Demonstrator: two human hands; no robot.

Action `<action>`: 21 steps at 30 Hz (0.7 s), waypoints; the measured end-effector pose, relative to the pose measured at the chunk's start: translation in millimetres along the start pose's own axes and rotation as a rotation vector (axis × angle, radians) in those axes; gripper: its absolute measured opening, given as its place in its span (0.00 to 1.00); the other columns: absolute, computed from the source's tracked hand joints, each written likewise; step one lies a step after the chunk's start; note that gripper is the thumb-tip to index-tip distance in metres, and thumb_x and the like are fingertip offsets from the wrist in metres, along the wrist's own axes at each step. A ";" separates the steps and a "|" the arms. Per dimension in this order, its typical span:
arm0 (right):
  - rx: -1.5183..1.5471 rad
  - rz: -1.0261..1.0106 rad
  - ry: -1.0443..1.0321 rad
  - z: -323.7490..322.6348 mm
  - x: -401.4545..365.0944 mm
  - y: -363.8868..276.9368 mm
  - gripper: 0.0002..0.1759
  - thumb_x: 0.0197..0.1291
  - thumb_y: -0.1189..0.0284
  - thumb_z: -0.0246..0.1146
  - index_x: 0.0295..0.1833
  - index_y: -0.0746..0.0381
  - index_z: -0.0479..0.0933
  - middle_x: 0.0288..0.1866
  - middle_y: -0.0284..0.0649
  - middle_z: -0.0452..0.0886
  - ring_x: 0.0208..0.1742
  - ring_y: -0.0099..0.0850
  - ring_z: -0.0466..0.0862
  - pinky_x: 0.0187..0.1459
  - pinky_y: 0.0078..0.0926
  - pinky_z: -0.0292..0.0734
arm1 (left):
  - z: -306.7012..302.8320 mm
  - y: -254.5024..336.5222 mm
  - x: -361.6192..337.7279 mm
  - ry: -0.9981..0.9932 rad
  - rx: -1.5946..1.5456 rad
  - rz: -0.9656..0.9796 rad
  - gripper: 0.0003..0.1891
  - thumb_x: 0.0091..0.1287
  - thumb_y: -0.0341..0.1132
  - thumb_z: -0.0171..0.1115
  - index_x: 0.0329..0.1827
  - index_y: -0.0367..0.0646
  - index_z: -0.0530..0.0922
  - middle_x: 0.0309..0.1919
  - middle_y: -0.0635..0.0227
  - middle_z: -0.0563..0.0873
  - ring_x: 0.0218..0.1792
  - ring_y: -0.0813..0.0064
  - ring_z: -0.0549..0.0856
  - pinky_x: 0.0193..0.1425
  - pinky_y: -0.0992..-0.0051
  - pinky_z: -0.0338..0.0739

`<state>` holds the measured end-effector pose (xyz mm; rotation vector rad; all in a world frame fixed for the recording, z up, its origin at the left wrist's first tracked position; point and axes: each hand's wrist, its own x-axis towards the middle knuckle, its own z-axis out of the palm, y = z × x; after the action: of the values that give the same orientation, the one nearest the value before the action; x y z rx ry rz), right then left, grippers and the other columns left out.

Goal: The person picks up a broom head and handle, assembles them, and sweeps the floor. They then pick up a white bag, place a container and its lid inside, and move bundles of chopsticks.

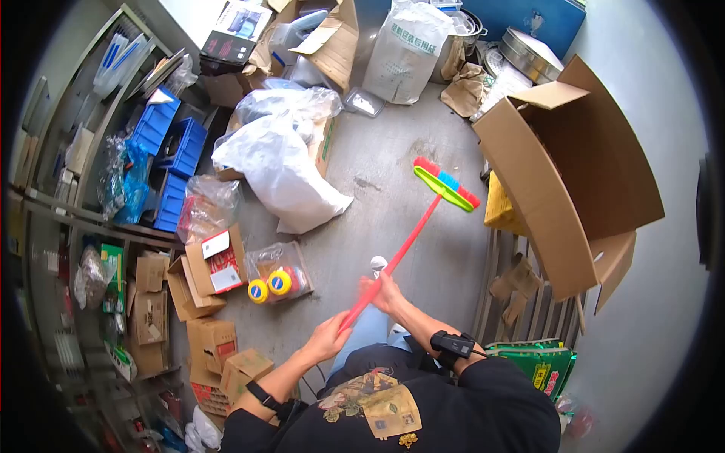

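Note:
A broom with a red handle (412, 243) slants up and to the right across the middle of the view. Its green head (444, 190) carries red and blue bristles, which rest on or just above the grey floor. My left hand (325, 339) is wrapped round the lower end of the handle. Further up the same handle, my right hand (387, 293) is closed on it, its fingers slightly blurred. The bristles lie near a yellow crate at the right. A white shoe tip shows beside the handle.
On the left stand metal shelves with blue bins (157, 121) and cardboard boxes (213, 341). A white plastic bag (276, 162) and yellow-lidded jars (279, 282) sit on the floor. At the right, a large open carton (529, 204) leans over a slatted rack. Bags and pots line the back.

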<state>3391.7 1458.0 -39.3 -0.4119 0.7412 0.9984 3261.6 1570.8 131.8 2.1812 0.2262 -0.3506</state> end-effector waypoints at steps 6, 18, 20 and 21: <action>-0.341 -0.431 0.384 59.3 97.4 -204.9 0.07 0.64 0.67 0.49 0.37 0.58 0.61 0.22 0.35 0.64 0.12 0.21 0.60 0.10 0.19 0.59 | -89.6 -47.4 170.2 -0.199 -0.684 -0.453 0.26 0.67 0.54 0.44 0.63 0.50 0.62 0.46 0.62 0.76 0.32 0.75 0.81 0.35 0.76 0.75; -0.770 -0.539 0.604 158.8 220.0 -439.8 0.24 0.66 0.66 0.44 0.67 0.46 0.51 0.21 0.34 0.64 0.14 0.22 0.65 0.12 0.22 0.64 | -178.5 -164.6 310.5 0.267 -0.752 -0.865 0.17 0.65 0.40 0.51 0.55 0.44 0.68 0.38 0.64 0.79 0.30 0.73 0.82 0.28 0.74 0.77; -0.748 -0.555 0.657 174.6 249.3 -469.7 0.24 0.66 0.67 0.44 0.67 0.46 0.51 0.20 0.34 0.63 0.13 0.22 0.64 0.12 0.22 0.64 | -189.5 -158.6 331.0 0.330 -0.773 -0.898 0.17 0.65 0.40 0.53 0.53 0.43 0.69 0.36 0.66 0.79 0.28 0.75 0.81 0.26 0.76 0.77; -0.730 -0.556 0.681 181.6 265.0 -481.5 0.24 0.66 0.67 0.44 0.67 0.46 0.51 0.20 0.34 0.63 0.13 0.22 0.64 0.11 0.22 0.63 | -197.7 -150.7 337.2 0.363 -0.774 -0.920 0.17 0.64 0.40 0.54 0.53 0.43 0.70 0.35 0.66 0.79 0.26 0.76 0.80 0.25 0.77 0.76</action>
<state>3964.6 1492.8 -114.0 -1.5583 0.7727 0.5521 3569.7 1830.9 18.3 1.2417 1.3416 -0.2857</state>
